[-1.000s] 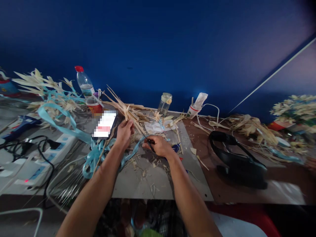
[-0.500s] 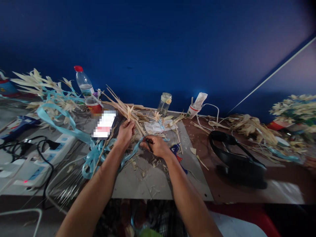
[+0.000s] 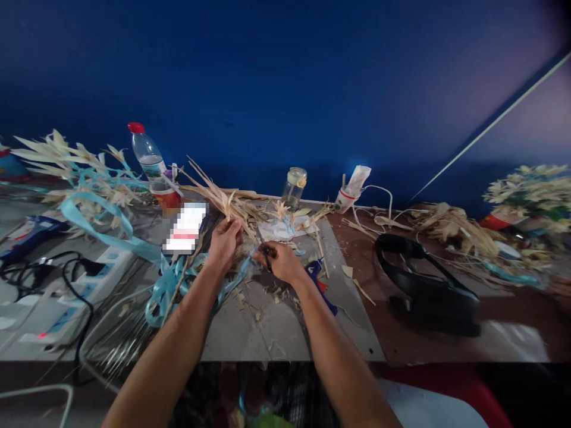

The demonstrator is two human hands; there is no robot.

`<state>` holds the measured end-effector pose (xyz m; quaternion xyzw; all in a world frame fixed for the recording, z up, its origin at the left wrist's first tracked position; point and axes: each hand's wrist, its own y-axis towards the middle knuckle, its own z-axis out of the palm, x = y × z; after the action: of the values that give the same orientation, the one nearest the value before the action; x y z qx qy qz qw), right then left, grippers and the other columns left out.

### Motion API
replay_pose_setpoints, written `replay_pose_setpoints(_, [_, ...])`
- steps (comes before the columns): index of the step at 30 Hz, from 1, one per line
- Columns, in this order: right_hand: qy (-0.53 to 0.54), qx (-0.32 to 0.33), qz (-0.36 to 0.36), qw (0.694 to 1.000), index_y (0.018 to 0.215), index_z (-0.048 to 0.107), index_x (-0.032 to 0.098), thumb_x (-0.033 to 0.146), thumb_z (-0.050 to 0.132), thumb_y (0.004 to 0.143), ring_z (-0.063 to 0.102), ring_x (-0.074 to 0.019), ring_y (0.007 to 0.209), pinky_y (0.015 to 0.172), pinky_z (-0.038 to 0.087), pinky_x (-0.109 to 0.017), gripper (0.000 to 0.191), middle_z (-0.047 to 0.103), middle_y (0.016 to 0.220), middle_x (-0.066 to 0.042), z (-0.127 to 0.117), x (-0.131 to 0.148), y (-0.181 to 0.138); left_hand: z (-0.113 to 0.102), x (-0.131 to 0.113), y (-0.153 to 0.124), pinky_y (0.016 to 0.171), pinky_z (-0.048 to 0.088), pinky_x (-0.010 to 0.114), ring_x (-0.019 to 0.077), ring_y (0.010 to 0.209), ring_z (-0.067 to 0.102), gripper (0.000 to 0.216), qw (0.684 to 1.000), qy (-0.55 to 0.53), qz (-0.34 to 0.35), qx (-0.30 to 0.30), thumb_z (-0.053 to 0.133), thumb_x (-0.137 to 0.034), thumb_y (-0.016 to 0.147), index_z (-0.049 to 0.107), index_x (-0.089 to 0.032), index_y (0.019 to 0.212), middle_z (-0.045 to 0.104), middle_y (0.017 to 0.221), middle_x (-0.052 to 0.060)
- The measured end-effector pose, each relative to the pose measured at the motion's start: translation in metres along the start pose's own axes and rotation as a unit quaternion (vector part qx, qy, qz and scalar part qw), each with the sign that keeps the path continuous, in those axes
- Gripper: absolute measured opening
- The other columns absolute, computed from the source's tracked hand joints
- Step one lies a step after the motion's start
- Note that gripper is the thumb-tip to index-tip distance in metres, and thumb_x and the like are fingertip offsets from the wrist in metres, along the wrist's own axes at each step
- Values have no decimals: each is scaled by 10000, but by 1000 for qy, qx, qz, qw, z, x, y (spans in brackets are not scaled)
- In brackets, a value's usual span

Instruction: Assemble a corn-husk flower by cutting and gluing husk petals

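My left hand (image 3: pixel 225 242) is closed in a pinch on a pale dried-husk flower (image 3: pixel 229 206), whose pointed petals stick up above the fingertips. My right hand (image 3: pixel 282 261) is closed around a pair of dark scissors (image 3: pixel 266 257), the blades pointing up and away. A light-blue ribbon (image 3: pixel 241 274) runs up to the right fingertips; whether they pinch it I cannot tell. Behind the hands lie loose husk strips (image 3: pixel 209 187) and a sheet of white paper (image 3: pixel 272 229) with husk pieces on it. A blue glue gun (image 3: pixel 316 270) rests just right of my right hand.
Left stand a phone (image 3: pixel 186 229), a red-capped bottle (image 3: pixel 149 156), a paper cup (image 3: pixel 166 195), husk flowers (image 3: pixel 66 157) and a power strip (image 3: pixel 84 291) with cables. A glass jar (image 3: pixel 294 187) is at the back. Right are a black headset-like object (image 3: pixel 423 285) and a husk pile (image 3: pixel 459 232).
The view has shifted slightly. The scissors in my right hand have turned a little, with their blades now showing more upright. My left hand keeps its pinch on the flower.
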<state>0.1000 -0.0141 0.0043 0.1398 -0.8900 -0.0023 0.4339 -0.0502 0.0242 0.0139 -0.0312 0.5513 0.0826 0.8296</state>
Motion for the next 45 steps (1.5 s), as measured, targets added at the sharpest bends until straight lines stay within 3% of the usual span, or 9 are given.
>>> replay_pose_setpoints(8, [-207,-19,119,971,1220,474,159,504,534,766,604,-297,967,810,403,-372,574,650,1038,-154,0,10,-5,1,-6,-1,406,273,167,4,367,291,249,997,-72,-22,-9,714,-265,601,528,-163,731,533,560,-56])
replay_pose_setpoints(19, [-215,47,87,972,1419,207,179,307,527,753,562,-300,1049,839,420,-362,749,359,1338,-204,-4,13,-12,4,-5,-5,408,280,172,10,392,326,264,999,-41,4,28,722,-297,609,547,-160,752,535,601,-41])
replay_pose_setpoints(22, [-226,57,89,968,1399,275,188,331,527,766,540,-319,1089,844,415,-378,696,320,1381,-209,-7,11,-12,4,-5,-3,403,275,173,12,396,339,273,999,-37,11,15,730,-303,597,555,-155,745,521,589,-46])
replay_pose_setpoints(27, [-234,4,121,965,1187,559,182,356,435,847,593,-283,996,812,421,-360,402,603,1115,-158,-8,9,-9,6,-2,-6,395,236,164,13,413,337,257,999,-26,12,27,723,-309,610,566,-156,745,504,582,-47])
replay_pose_setpoints(30, [-206,-42,110,971,1073,626,177,361,444,850,601,-260,957,798,420,-336,342,648,1014,-145,-7,9,-7,9,0,-10,399,243,166,20,427,346,242,999,-9,11,48,711,-313,622,572,-157,745,502,591,-41])
replay_pose_setpoints(33, [-99,-97,65,988,1011,640,159,321,521,803,597,-214,909,789,418,-297,289,649,983,-118,-3,8,-3,11,0,-12,395,247,166,23,424,350,255,999,-11,2,50,715,-319,612,563,-158,737,496,583,-44])
replay_pose_setpoints(36, [150,-82,52,984,975,634,154,377,550,770,575,-150,678,640,432,-255,314,651,795,-44,2,7,2,12,-1,-13,393,255,165,15,405,336,253,998,-40,-10,49,713,-308,612,552,-162,740,488,571,-54])
replay_pose_setpoints(40, [437,-115,81,889,937,622,163,410,585,721,438,-78,469,492,374,-234,330,613,715,-7,6,8,7,12,1,-12,405,284,160,22,426,390,263,997,-62,-27,35,734,-279,585,557,-163,740,496,572,-55])
replay_pose_setpoints(45, [587,-154,52,793,873,609,190,298,663,633,455,-70,486,529,394,-237,269,589,693,14,3,13,7,16,6,-16,411,285,158,25,428,385,241,994,-69,-53,69,727,-286,606,557,-159,721,485,548,-53])
